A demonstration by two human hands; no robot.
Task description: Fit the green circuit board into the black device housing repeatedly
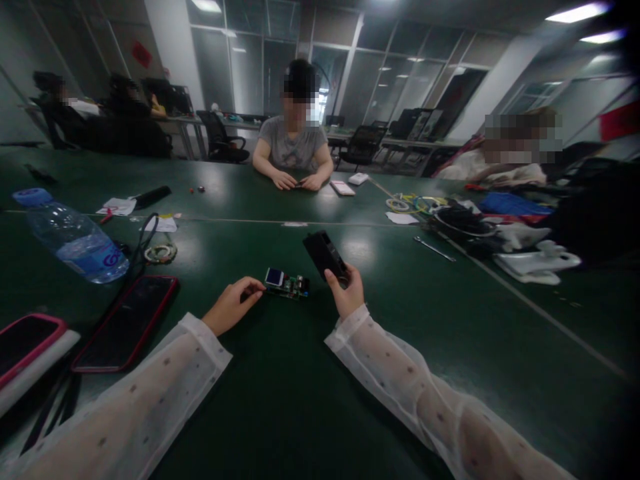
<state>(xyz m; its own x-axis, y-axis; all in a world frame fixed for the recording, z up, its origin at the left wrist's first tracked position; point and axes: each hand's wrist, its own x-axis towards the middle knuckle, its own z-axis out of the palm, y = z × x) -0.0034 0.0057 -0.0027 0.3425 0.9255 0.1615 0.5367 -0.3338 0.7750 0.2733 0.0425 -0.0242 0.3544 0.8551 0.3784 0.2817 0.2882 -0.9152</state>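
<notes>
A small green circuit board [287, 285] with a little square screen [275, 277] is just over the green table, near the middle of the view. My left hand [239, 300] pinches its left end between thumb and fingers. Whether the board rests on the table or is slightly lifted, I cannot tell. To the right of it, my right hand [349, 292] grips a black plastic case [324, 252], held tilted above the table. Its upper end leans to the left, and my fingers hide its lower end.
Phones [129, 323] and a water bottle [80, 240] lie at left, near a bead bracelet [160, 252]. A wrench [434, 249] is at right, before piled cables [425, 203] and a white tool [535, 260]. Across the table sits a person [295, 143], hands on a small dark object.
</notes>
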